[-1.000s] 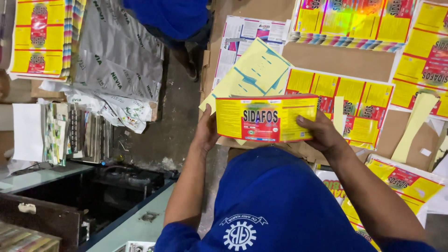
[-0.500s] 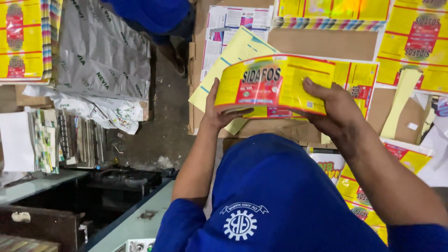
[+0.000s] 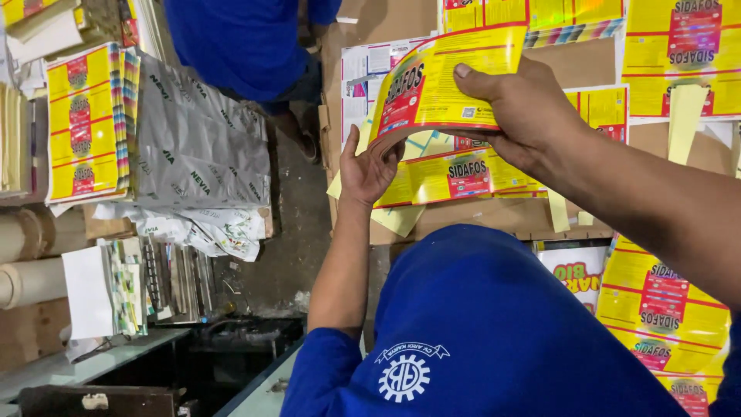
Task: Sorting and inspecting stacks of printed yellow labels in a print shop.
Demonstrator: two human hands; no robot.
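Brown cardboard-covered desk [image 3: 478, 216] ahead of us, strewn with flat yellow-and-red printed label sheets [image 3: 463, 174]. To the left, a concrete floor [image 3: 293, 239] and a heap of grey printed wrapping paper [image 3: 193, 147]; beside it a squared stack of yellow label sheets with striped edges [image 3: 81, 123]. Another person in blue clothing [image 3: 239, 46] stands at the top of view, beyond the heap.

We hold a bent bundle of yellow-and-red printed labels [image 3: 444, 85] raised above the desk. Our right hand [image 3: 525, 112] is closed on the bundle's upper right part, thumb on top. Our left hand [image 3: 369, 166] is half open under the bundle's lower left edge, fingertips touching the curled corner. Blue sleeves cover our upper arms.
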